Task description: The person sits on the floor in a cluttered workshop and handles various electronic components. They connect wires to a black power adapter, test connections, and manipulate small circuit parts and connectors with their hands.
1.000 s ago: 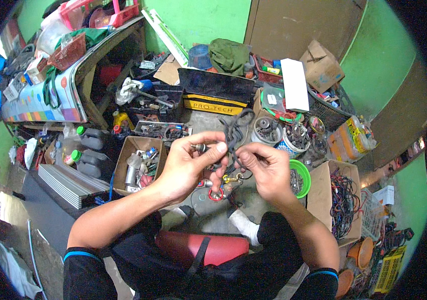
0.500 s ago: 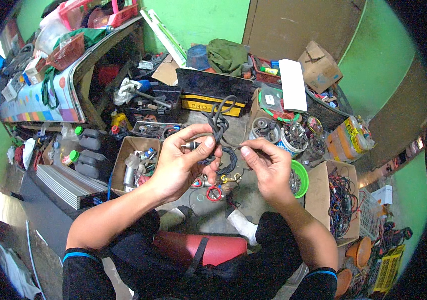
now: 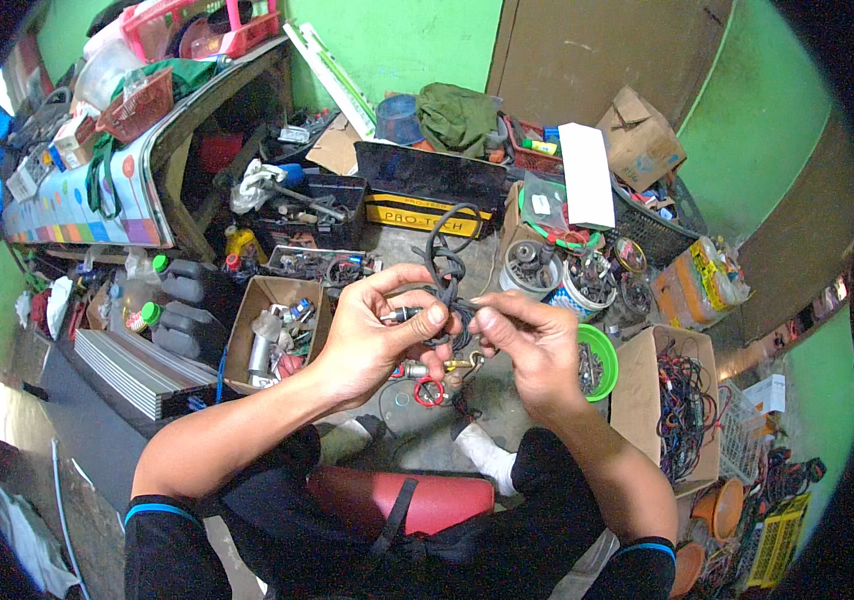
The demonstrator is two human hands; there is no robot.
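Note:
A dark cable (image 3: 444, 262), looped and bunched, is gripped in my left hand (image 3: 384, 318) in front of me. A small black and silver connector end (image 3: 402, 314) pokes out between that hand's thumb and fingers. Close on its right, my right hand (image 3: 530, 345) pinches with thumb and forefinger at the side of the same bundle, holding a strand of the cable. Some of the cable's coils are hidden behind my fingers. Beneath the hands, a red ring-shaped piece (image 3: 428, 391) and small metal parts lie on the floor.
To the left stand an open cardboard box (image 3: 240, 330) of parts and grey bottles (image 3: 187, 328) with green caps. On the right are a green bowl (image 3: 612, 370) of small metal pieces and a cardboard box (image 3: 637, 400) of wires. A black and yellow toolbox (image 3: 427, 213) lies ahead.
My right hand has moved left, right up to the cable bundle. The bundle sits slightly lower, and my left hand has shifted a little to the right.

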